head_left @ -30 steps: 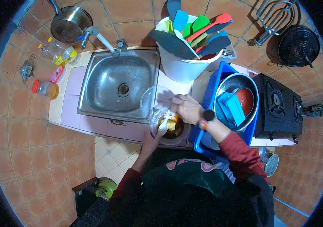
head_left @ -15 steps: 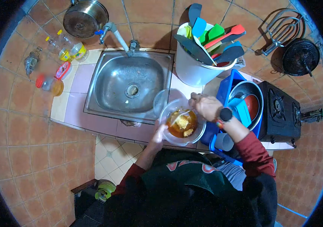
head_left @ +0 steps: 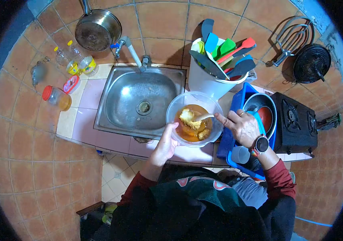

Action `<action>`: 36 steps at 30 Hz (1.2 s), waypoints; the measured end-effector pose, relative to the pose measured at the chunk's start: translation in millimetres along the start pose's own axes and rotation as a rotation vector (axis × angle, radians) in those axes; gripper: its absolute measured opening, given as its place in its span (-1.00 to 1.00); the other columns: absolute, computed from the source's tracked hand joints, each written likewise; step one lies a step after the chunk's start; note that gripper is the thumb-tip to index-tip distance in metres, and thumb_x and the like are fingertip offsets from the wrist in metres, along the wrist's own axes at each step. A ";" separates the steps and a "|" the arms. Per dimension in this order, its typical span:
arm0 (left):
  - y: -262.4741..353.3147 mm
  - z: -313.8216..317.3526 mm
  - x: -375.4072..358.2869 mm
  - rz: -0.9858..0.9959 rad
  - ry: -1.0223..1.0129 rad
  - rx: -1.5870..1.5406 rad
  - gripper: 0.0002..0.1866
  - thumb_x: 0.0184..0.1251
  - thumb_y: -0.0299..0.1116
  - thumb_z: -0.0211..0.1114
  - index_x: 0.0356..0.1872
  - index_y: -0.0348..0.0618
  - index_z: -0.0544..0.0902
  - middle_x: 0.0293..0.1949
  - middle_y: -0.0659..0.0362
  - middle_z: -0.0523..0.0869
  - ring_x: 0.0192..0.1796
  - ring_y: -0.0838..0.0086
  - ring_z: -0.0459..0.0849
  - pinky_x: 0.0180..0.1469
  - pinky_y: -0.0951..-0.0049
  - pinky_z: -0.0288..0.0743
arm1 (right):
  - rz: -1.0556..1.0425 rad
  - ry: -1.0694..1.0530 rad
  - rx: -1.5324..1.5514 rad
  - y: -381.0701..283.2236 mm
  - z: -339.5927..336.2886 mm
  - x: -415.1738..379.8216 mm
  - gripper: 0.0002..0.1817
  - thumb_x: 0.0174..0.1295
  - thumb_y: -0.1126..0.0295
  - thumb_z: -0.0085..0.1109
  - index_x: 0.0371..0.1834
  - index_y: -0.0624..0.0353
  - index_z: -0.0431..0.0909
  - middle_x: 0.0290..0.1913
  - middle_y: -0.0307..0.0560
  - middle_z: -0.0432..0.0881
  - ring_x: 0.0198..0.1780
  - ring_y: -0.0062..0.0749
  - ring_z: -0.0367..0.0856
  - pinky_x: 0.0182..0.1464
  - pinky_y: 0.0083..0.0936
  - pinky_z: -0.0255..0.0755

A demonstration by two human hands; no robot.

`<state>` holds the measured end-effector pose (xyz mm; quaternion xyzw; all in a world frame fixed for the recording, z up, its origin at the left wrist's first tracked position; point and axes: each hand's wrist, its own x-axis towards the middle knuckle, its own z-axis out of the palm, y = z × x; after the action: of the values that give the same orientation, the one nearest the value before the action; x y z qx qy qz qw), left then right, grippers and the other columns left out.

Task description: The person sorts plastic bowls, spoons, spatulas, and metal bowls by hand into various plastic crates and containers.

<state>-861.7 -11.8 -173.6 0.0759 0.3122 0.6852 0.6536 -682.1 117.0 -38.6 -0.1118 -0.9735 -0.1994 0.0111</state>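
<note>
A clear plastic bowl is above the counter's front edge, just right of the sink. Brown liquid and pale yellow lumps of food are in it. My left hand grips the bowl's lower left side, thumb up near the rim. Over the bowl's right rim, my right hand pinches the handle of a pale spoon. The spoon's head lies among the lumps, partly covered by them.
A steel sink with a tap adjoins the bowl. Behind stands a white bucket of spatulas. To the right are a blue crate holding a metal bowl and a black stove. Bottles and a red-lidded jar line the left.
My right hand has moved down and outward to the bowl's right side, and its fingers now point left along the spoon. The lumps have shifted in the liquid. The camera view has moved slightly.
</note>
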 end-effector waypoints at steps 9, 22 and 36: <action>0.4 -3.1 -0.4 0.103 0.059 0.121 -0.51 0.11 -0.14 0.08 0.05 -0.20 0.37 -0.07 0.10 0.53 -0.05 0.37 0.55 -0.05 0.28 0.48 | -0.027 -0.014 -0.097 -30.4 -4.9 -3.8 -0.44 -0.01 0.40 -0.06 0.18 0.12 0.30 -0.40 -0.23 0.35 -0.43 -0.44 0.43 -0.49 -0.57 0.41; 11.3 -2.6 -2.7 0.120 -0.029 -0.062 -0.36 0.14 0.03 0.06 0.16 -0.16 0.22 0.07 0.02 0.41 0.04 0.31 0.51 -0.06 0.25 0.49 | 0.071 0.183 0.018 -33.9 -25.4 8.6 -0.48 -0.11 0.43 0.06 0.06 -0.07 0.45 -0.50 -0.22 0.31 -0.48 -0.39 0.36 -0.50 -0.49 0.32; -18.2 11.5 7.0 0.308 0.021 -0.059 -0.45 0.25 -0.12 0.00 0.14 -0.30 0.20 0.09 -0.03 0.42 0.11 0.23 0.46 0.12 0.10 0.36 | 0.547 -0.002 0.082 -63.9 -16.5 11.6 -0.58 -0.04 0.47 0.00 -0.02 -0.02 0.50 -0.45 -0.08 0.41 -0.49 -0.25 0.51 -0.51 -0.39 0.42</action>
<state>-841.3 -2.3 -176.2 0.0965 0.2832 0.7870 0.5396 -708.0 55.9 -47.3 -0.3704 -0.9143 -0.1491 0.0680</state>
